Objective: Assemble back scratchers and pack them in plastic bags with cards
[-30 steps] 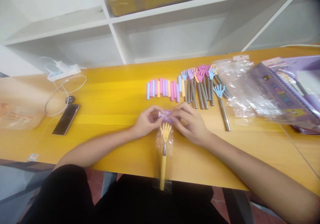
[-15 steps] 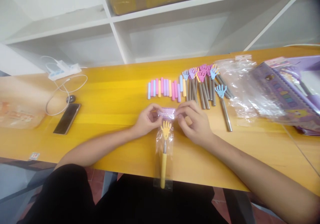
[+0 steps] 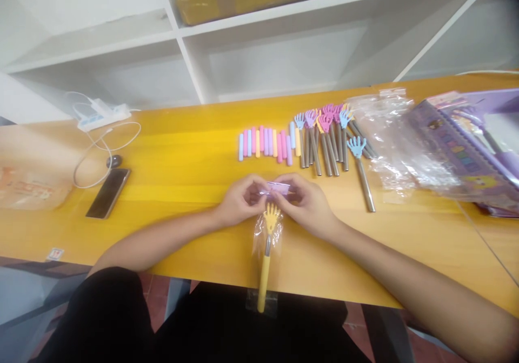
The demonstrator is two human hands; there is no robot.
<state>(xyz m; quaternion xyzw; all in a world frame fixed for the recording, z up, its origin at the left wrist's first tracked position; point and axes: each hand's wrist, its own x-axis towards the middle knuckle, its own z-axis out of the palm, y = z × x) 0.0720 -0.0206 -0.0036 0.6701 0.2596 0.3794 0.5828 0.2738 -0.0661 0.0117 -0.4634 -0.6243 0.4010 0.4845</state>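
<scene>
A yellow hand-shaped back scratcher [image 3: 265, 276] lies inside a clear plastic bag [image 3: 255, 260], its lower end sticking out past the table's front edge. Across the bag's top is a purple header [image 3: 279, 187], partly covered by fingers. My left hand [image 3: 245, 198] pinches the left side of the bag's top. From the right, my right hand [image 3: 306, 201] pinches the same end, its thumb close to the left fingertips. Beyond the hands lie several pastel handle sleeves [image 3: 265, 141] in a row. Beside them is a pile of metal-rod back scratchers [image 3: 328, 141], with a blue-headed back scratcher [image 3: 365, 179] apart from it.
Clear empty bags [image 3: 397, 147] lie at the right beside a purple box [image 3: 450, 136]. A phone [image 3: 108, 193], a white cable [image 3: 77, 163] and a power strip [image 3: 103, 115] are at the left. White shelving [image 3: 194, 71] stands behind the table [image 3: 182, 163].
My right hand has come left, its fingers now closing on the header beside my left hand. The bag's top has moved slightly toward me, and its lower end has swung a little left.
</scene>
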